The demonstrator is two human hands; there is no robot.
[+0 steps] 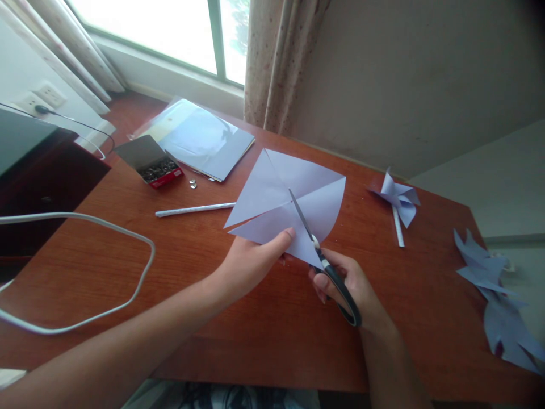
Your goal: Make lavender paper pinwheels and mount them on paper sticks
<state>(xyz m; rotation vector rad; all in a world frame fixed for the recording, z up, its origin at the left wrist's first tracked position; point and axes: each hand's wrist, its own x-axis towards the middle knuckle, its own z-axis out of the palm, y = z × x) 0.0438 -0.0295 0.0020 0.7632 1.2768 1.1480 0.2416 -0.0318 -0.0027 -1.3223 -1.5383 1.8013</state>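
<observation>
My left hand [251,261] pinches the near edge of a pale lilac paper square [272,193], thumb on top, holding it a little above the brown wooden table [204,267]. My right hand [353,287] grips black-handled scissors [327,270]. Their blades run up along a diagonal crease toward the paper's centre, inside a cut. The sheet shows fold lines crossing at its middle.
A white paper stick [193,209] lies left of the sheet. An open red box of pins [155,165] and a plastic folder with paper [198,136] sit at the back left. A finished lilac pinwheel [398,199] and paper offcuts [502,301] lie right. A white cable [106,227] loops at left.
</observation>
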